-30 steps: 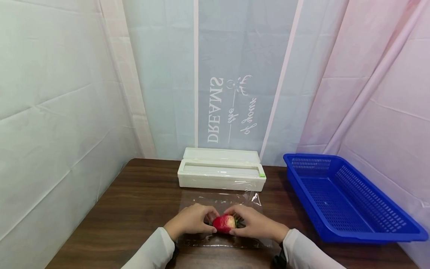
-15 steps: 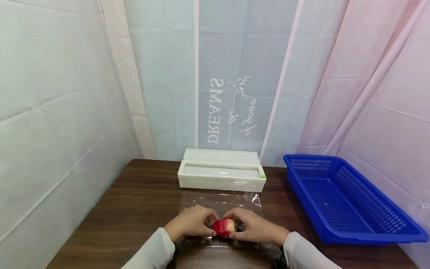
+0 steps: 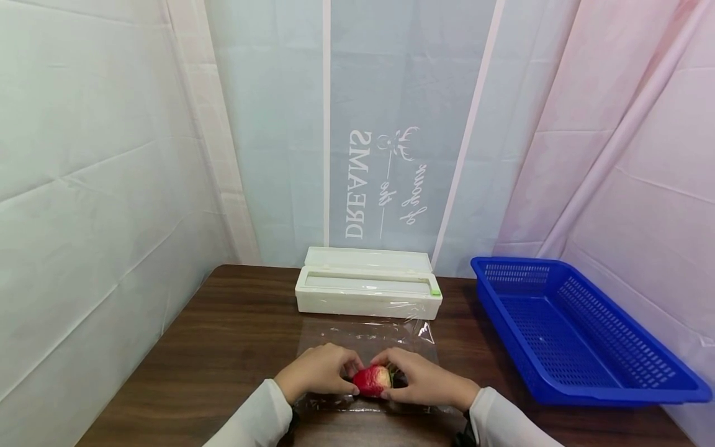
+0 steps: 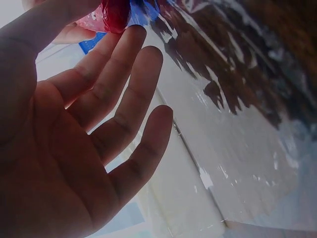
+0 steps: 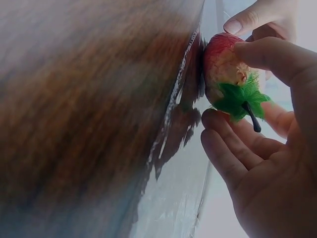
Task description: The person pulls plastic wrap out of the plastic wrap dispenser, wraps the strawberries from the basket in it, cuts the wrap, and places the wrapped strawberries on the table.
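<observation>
The red strawberry (image 3: 368, 380) sits on the clear film (image 3: 360, 332) at the near middle of the table (image 3: 234, 335), its leafy end to the right; the left hand (image 3: 324, 370) and right hand (image 3: 427, 377) hold it between thumbs and fingers from either side. The step in hand looks like placing it on the film, which reaches the white box (image 3: 368, 304) on the far side. The next move probably calls for steadying the fruit, then freeing fingers for the film's near edge.

pale cloth walls (image 3: 100, 205) flank a lettered blue-grey curtain (image 3: 279, 136) behind a brown table (image 3: 223, 329).
</observation>
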Tool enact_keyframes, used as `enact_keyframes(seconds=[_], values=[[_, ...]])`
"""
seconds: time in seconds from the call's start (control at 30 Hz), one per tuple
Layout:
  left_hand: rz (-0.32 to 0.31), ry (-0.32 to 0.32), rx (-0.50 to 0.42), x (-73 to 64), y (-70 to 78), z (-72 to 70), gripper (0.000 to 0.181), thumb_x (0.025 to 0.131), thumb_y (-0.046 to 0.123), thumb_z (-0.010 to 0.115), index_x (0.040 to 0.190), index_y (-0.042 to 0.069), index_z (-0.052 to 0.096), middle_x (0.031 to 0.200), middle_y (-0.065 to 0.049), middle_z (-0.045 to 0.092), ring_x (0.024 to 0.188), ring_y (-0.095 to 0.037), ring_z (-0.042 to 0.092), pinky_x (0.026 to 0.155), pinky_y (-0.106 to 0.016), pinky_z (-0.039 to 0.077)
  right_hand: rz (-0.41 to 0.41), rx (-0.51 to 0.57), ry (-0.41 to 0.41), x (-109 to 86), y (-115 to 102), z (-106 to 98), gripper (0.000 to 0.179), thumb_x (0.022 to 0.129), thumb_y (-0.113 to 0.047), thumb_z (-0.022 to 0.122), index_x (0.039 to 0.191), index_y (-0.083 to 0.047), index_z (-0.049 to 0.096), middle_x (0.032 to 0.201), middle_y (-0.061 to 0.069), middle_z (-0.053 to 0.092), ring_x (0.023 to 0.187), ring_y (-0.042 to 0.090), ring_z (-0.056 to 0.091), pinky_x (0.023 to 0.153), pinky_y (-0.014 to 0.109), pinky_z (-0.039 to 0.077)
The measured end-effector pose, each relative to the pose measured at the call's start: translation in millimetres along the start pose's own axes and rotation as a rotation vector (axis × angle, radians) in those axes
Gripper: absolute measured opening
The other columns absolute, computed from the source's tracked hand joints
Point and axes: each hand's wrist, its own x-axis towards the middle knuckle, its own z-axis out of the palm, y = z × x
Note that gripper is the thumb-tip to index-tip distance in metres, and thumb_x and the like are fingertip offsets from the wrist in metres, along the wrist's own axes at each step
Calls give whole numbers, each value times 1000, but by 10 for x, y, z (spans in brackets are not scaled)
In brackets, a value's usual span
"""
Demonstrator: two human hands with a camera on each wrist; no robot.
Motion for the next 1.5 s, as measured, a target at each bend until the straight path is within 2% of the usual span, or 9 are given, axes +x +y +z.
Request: enact_keyframes(seconds=[0.5, 0.7, 0.9, 1.03, 1.1, 1.17, 1.33, 1.5], values=[[13, -8, -13, -50, 20, -13, 25, 76, 41, 74, 97, 28, 69, 82, 19, 63, 74, 4, 54, 63, -27, 49, -44, 18, 7, 0, -26, 13, 40, 90, -37, 61, 123, -16, 51, 118, -5, 56, 104, 6, 52, 85, 32, 51], [16, -2, -14, -69, 7, -2, 25, 76, 38, 74, 98, 27, 69, 82, 18, 63, 73, 3, 54, 62, -26, 48, -8, 38, 4, -19, -26, 6, 42, 89, -37, 62, 123, -17, 51, 119, -5, 55, 101, 6, 52, 85, 32, 51], [15, 1, -33, -103, 11, -50, 29, 76, 37, 74, 102, 27, 68, 84, 16, 64, 75, 2, 55, 62, -28, 49, 21, 71, 0, -64, -2, -40, 49, 87, -39, 64, 126, -12, 50, 120, -2, 56, 99, 7, 54, 84, 34, 52], [14, 3, -17, -136, -10, -79, 24, 74, 34, 75, 95, 27, 65, 81, 18, 62, 72, 3, 54, 61, -27, 48, 52, 54, 12, -120, 36, -70, 54, 84, -42, 67, 125, -12, 50, 119, -1, 57, 97, 7, 55, 83, 34, 52], [40, -6, -12, -152, -30, -87, 19, 74, 32, 75, 88, 27, 63, 77, 19, 60, 68, 4, 53, 58, -24, 47, 78, 18, 19, -157, 57, -86, 55, 81, -45, 69, 123, -14, 50, 113, -2, 58, 94, 7, 55, 80, 32, 53], [93, -24, -33, -165, -52, -89, 15, 75, 27, 75, 82, 25, 62, 72, 19, 59, 65, 4, 53, 56, -21, 47, 104, -18, 21, -198, 80, -104, 54, 80, -47, 69, 120, -16, 52, 104, -3, 59, 89, 7, 54, 76, 30, 52], [220, -77, -126, -180, -102, -79, 11, 77, 16, 74, 77, 20, 64, 67, 17, 59, 61, 5, 53, 55, -13, 47, 116, -63, 13, -286, 124, -152, 44, 76, -49, 72, 102, -18, 57, 85, -5, 57, 76, 6, 52, 66, 24, 49], [250, -116, -169, -204, -118, -52, 15, 76, 24, 77, 80, 17, 65, 69, 14, 62, 62, 5, 55, 55, -13, 48, 61, -70, -30, -340, 146, -143, 38, 70, -53, 75, 87, -23, 59, 78, -8, 54, 70, 4, 49, 59, 18, 46]])
